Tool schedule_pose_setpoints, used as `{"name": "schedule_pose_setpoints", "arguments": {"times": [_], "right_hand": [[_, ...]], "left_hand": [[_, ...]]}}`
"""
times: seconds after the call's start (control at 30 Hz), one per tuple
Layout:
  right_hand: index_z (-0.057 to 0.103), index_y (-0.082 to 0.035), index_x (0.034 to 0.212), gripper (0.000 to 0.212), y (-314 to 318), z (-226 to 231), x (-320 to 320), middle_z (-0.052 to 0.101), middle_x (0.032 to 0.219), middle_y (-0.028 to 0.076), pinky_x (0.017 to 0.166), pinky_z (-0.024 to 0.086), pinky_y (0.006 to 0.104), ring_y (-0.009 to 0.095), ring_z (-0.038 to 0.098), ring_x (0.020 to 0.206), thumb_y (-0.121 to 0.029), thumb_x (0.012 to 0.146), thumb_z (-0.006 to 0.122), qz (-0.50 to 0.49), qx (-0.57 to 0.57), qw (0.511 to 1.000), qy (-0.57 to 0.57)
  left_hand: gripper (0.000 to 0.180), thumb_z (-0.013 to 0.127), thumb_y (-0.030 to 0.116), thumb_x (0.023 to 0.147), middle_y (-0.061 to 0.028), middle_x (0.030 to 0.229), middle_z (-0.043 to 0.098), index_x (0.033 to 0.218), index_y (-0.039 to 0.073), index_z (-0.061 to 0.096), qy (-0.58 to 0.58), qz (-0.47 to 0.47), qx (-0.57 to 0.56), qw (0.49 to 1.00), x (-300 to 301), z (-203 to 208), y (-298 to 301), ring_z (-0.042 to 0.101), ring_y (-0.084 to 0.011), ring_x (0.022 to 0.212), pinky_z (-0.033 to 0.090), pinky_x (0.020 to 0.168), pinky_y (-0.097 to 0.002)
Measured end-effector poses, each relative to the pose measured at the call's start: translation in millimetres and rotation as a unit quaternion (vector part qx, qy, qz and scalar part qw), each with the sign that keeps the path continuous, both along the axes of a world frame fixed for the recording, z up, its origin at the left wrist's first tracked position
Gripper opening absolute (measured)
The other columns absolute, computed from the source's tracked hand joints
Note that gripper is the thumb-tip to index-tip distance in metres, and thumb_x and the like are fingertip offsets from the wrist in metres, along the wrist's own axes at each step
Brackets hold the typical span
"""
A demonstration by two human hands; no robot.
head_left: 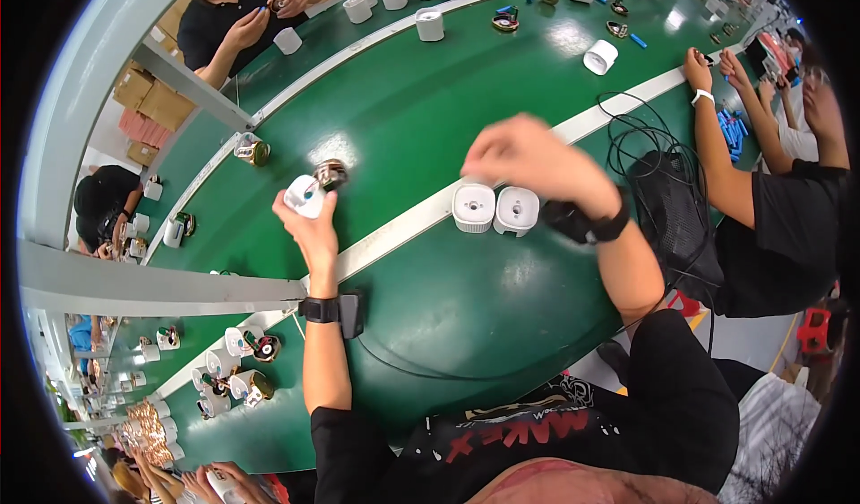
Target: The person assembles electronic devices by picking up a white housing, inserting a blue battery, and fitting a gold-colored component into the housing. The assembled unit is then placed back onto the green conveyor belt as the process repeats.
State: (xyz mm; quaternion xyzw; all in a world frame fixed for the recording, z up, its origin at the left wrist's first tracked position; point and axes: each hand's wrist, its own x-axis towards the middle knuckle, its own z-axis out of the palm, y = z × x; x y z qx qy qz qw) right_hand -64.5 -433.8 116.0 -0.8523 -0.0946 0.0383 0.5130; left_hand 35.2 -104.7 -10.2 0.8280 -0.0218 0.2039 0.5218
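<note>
At two o'clock we had two white cups [517, 211] by our blurred right hand [542, 159], its curled fingers' hold unclear, while at ten our left hand [310, 233] gripped a white housing [303, 201] beside a dark component [331, 174], a white cylinder [430, 27] beyond at twelve.

Right hand [542, 159]: two white housings [473, 208] crowd the bodyward side of its fingertips; black cable coil [647, 141] obstructs farther right. Leftward, open green surface [403, 150] allows passage toward left hand [311, 232]; grey post [161, 280] blocks wristward of those fingers.

Glossy green worktop [466, 307], pale metal posts [161, 282], grey floor [752, 332], red stool [812, 330] at right.
</note>
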Motion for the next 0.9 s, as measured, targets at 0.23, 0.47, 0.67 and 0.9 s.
{"name": "schedule_pose_setpoints", "arguments": {"times": [0.23,0.47,0.67,0.9], "right_hand": [[0.064,-0.007,0.114,0.035,-181.4,-79.6,61.0,0.066,0.097,0.002,0.069,0.050,0.0275,0.015,0.063,0.084,-0.032,0.089,0.063,-0.505,0.219,0.831,-0.081],[0.062,-0.009,0.113,0.040,-319.9,-184.1,106.0,0.054,0.082,0.005,0.063,0.052,0.0296,0.018,0.059,0.076,-0.033,0.083,0.072,-0.576,0.344,0.739,-0.059],[0.065,-0.009,0.090,0.035,-305.6,-157.0,121.4,0.052,0.078,0.001,0.060,0.049,0.0262,0.012,0.052,0.066,-0.041,0.078,0.076,-0.555,0.135,0.820,0.040],[0.059,-0.009,0.074,0.034,-222.5,-121.0,98.4,0.049,0.063,-0.004,0.055,0.047,0.0245,0.007,0.048,0.058,-0.038,0.082,0.073,-0.409,-0.012,0.912,-0.010]], "left_hand": [[0.081,0.075,0.033,0.078,-0.0273,0.120,0.052,0.135,-0.002,0.029,0.068,0.137,0.124,0.980,-2.2,-15.1,28.7,0.053,-0.0412,0.109,0.041,0.095,-0.0495],[0.083,0.076,0.023,0.073,-0.0284,0.124,0.047,0.134,-0.004,0.026,0.134,0.104,0.118,0.978,-20.8,-9.1,34.1,0.044,-0.0447,0.115,0.038,0.097,-0.0492],[0.079,0.073,0.006,0.068,-0.0255,0.126,0.040,0.132,-0.001,0.027,-0.029,0.130,0.075,0.988,-52.2,0.7,32.0,0.037,-0.0416,0.120,0.030,0.103,-0.0479],[0.073,0.071,0.001,0.065,-0.0216,0.124,0.040,0.128,0.001,0.033,-0.206,0.124,0.067,0.968,-64.2,23.1,1.4,0.035,-0.0385,0.119,0.024,0.106,-0.0493]]}}
